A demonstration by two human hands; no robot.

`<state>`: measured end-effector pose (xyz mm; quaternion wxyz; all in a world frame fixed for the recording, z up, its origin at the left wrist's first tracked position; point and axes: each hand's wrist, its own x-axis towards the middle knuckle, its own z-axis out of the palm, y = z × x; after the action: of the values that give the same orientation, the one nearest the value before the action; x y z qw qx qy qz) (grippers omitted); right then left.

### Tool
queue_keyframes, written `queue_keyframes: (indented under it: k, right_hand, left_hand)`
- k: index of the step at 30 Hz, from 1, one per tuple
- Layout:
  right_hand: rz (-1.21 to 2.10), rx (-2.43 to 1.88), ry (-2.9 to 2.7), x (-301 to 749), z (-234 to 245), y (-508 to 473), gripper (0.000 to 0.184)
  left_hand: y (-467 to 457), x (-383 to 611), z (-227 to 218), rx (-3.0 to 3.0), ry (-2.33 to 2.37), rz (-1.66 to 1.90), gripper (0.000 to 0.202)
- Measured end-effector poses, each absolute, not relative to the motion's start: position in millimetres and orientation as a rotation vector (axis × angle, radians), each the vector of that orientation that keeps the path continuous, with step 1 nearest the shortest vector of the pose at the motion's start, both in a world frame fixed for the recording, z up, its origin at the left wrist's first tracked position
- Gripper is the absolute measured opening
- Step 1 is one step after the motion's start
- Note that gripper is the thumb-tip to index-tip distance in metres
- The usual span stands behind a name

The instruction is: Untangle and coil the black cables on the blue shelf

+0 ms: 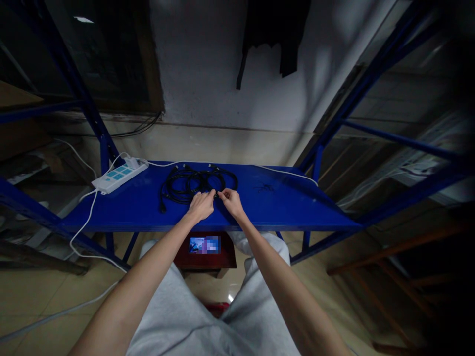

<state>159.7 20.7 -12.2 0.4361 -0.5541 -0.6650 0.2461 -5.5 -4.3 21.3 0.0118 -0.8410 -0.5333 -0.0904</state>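
Coiled black cables (pixel 174 190) lie on the blue shelf (pixel 289 207), their loops overlapping and several plug ends showing along the far side. At the near edge of the coils, my left hand (pixel 202 203) has its fingers curled onto the black cable, the index finger pointing toward the other hand. Close beside it, my right hand (pixel 230 200) pinches at the same cable with thumb and forefinger. The fingertips almost meet; any small thing between them is too fine to make out. Thin dark strips (pixel 264 188), perhaps ties, are scattered right of the coils.
A white power strip (pixel 120 177) with blue sockets sits at the shelf's left end, its white cord hanging down to the floor. Another white cord runs along the back edge. Blue uprights frame both sides. Under the shelf, a lit phone (pixel 204 245) rests on a dark red stool (pixel 226 259).
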Motion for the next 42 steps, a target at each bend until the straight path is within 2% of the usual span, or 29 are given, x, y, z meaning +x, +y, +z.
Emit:
queue_keyframes:
  k: [10,21,42]
  right_hand:
    - [0.615,-1.373,-1.672,161,-16,22,0.038]
    - [0.538,-1.323,-1.676,163,-29,25,0.018]
    - [0.576,-1.233,-1.700,164,-31,25,0.015]
  left_hand:
    - [-6,-6,21,-2.622,-1.674,-0.313,0.026]
    - [-10,-10,14,-2.626,-1.652,-0.402,0.038]
    - [-13,-11,13,-2.617,-1.611,-0.446,0.032]
